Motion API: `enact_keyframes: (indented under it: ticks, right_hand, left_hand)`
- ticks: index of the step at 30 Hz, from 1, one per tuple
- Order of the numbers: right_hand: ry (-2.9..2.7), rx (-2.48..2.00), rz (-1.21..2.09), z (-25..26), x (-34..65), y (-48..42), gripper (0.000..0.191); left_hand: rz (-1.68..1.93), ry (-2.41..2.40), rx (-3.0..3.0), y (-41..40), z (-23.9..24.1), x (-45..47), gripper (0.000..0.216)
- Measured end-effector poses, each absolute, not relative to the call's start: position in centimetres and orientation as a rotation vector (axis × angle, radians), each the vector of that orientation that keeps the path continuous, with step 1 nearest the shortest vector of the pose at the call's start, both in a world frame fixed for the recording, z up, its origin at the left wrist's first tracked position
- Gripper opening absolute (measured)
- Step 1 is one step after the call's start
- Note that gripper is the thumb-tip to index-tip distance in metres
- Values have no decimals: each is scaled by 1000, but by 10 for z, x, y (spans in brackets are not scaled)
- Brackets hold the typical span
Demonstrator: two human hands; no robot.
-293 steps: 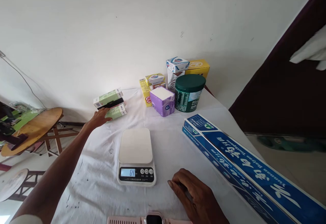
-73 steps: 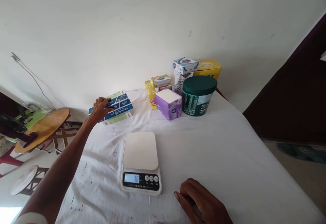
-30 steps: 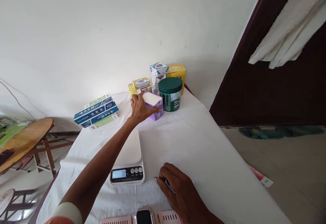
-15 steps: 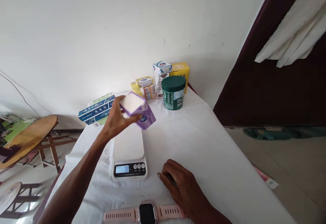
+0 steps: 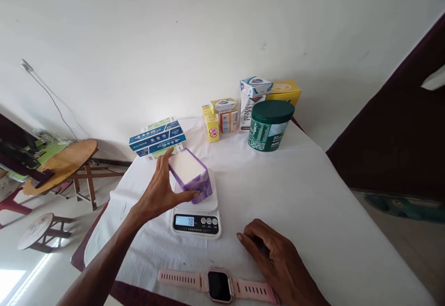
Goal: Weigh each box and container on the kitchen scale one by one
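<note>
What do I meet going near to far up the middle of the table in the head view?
Pink watch → scale → purple box, gripped by the left hand → blue boxes → yellow carton.

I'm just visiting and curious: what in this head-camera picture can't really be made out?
- Purple pack: its near side is hidden by the left hand.
- Scale: the platform is mostly covered by the pack; display digits are small, seemingly 78.
- Right hand: the palm and anything under it are hidden; the wrist is cut off by the bottom edge.
- Green tub: label print too small to read.
</note>
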State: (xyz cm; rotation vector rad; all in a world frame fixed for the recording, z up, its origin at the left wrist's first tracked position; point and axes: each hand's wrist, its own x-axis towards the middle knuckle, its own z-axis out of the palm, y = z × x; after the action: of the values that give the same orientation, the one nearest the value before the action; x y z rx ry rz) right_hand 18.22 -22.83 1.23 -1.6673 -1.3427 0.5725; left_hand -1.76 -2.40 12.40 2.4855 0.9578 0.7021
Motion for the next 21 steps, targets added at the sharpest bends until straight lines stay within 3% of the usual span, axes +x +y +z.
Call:
enact_keyframes:
  ticks: [5, 12, 18, 21]
  right_hand:
    - [-1342, -1756, 788, 32, 195, -225, 39]
    - [-1330, -1732, 534, 41, 210, -172, 38]
    - [-1497, -1614, -12, -4, 216, -139, 33]
    - [-1565, -1601, -115, -18, 220, -138, 28]
  left_hand:
    - [834, 959, 2336, -29, 115, -26, 138]
    - [841, 1058, 2057, -45, 91, -9, 154]
    - [972, 1093, 1987, -48, 83, 0, 130]
    - [1094, 1075, 1981, -41, 92, -11, 120]
